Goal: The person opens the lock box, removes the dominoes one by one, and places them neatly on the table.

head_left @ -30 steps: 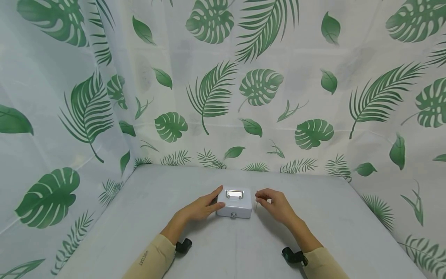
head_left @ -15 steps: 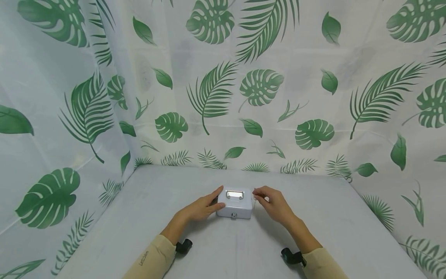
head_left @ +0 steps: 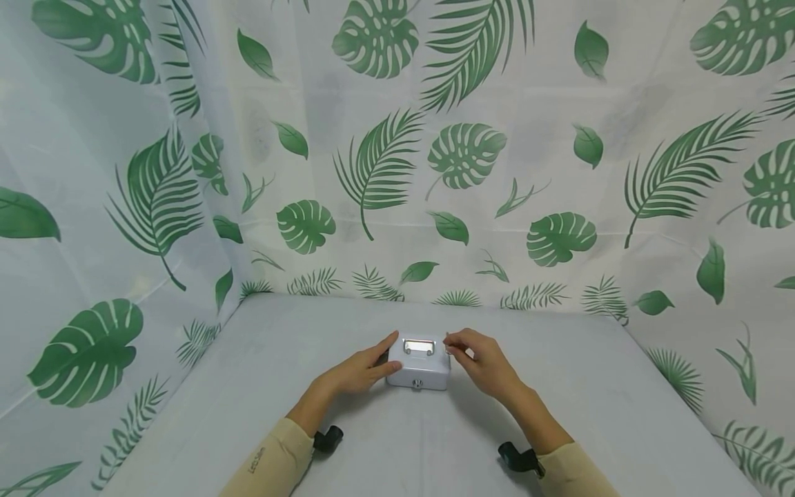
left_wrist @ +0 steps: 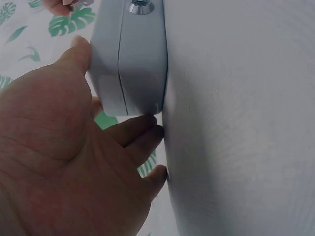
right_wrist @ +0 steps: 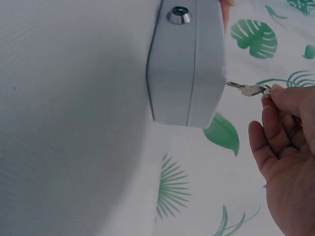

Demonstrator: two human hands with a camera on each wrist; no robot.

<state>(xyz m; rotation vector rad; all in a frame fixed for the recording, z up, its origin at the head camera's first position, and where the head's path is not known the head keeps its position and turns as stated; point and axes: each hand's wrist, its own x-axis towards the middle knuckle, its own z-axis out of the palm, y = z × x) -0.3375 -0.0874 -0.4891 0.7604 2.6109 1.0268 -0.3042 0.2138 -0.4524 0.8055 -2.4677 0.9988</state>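
A small white cash box stands on the table, its lid down. A folded metal handle tops the lid, and a round silver lock sits in the front. My left hand rests against the box's left side, thumb on the lid and fingers fairly straight along the side. Beside the lid's right edge, my right hand pinches a ring with silver keys between thumb and finger. In the right wrist view the key tips point at the lid; whether they touch it I cannot tell.
White cloth covers the table. Curtains with green leaf prints rise behind it and along the sides. Black wrist cameras are strapped below both hands.
My right hand has moved left with the keys, from beside the box to the lid's right edge. The left hand and the box have stayed nearly still.
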